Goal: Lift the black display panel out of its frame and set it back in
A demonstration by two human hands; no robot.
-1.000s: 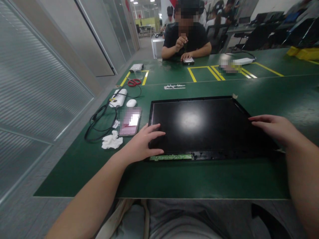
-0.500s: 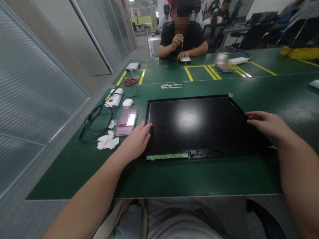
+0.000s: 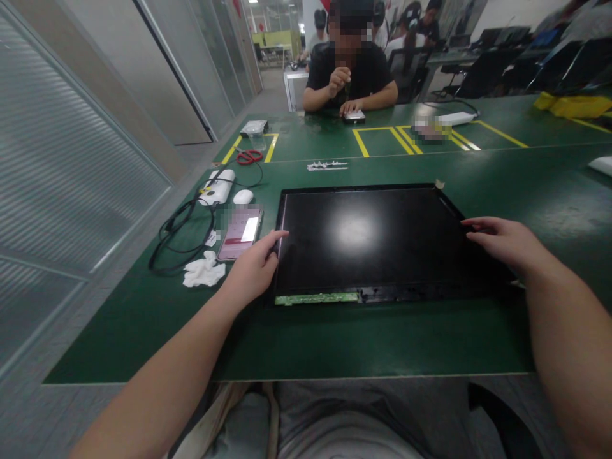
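A black flat display panel (image 3: 373, 239) lies screen-up on the green table (image 3: 363, 335), with a narrow green circuit strip (image 3: 316, 298) along its near edge. My left hand (image 3: 251, 269) grips the panel's left edge, fingers curled against it. At the panel's right edge rests my right hand (image 3: 500, 242), fingers stretched out and together, touching the frame.
Left of the panel lie a phone (image 3: 240, 233), a crumpled white tissue (image 3: 203, 271), a black cable loop (image 3: 178, 239), a white mouse (image 3: 243, 196) and red scissors (image 3: 249, 157). Small metal parts (image 3: 327, 166) sit beyond the panel. A person in black sits across the table (image 3: 351, 73).
My left hand slid off the screen surface to the panel's left edge. My right hand stayed at the right edge. The view shifted slightly.
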